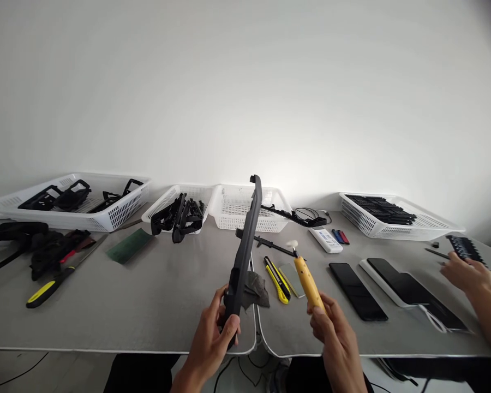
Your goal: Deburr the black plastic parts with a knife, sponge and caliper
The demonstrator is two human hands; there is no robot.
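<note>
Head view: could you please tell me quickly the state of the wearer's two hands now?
Left hand: closed, holding a long black part by its lower end.
Right hand: closed, holding a yellow tool, tip up.
</note>
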